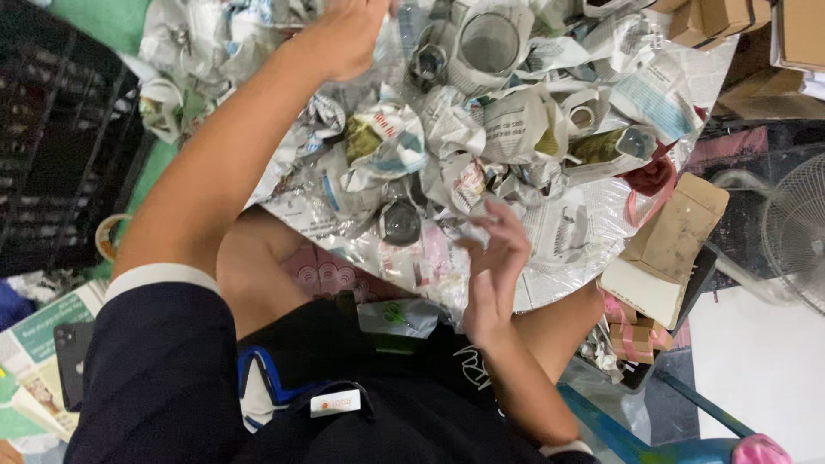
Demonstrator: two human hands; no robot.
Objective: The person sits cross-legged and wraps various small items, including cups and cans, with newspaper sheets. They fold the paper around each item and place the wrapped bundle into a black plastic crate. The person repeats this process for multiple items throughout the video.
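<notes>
Crumpled newspaper (pixel 507 129) hiding jars (mostly)

Crumpled newspaper (pixel 516 129) crowds sheet, seemingly everywhere

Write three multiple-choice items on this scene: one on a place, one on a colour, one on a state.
1. Where does the left hand reach?
A. Over the crumpled newspaper pile
B. Into the black crate
C. Onto the fan

2. What colour is the crate?
A. White
B. Black
C. Red

3. How is the right hand?
A. Clenched on a box
B. Flat on the floor
C. Fingers loosely curled, holding nothing clearly

A: it is raised over the papers. B: its lattice is dark. C: fingers spread, grasping nothing visible.
</notes>
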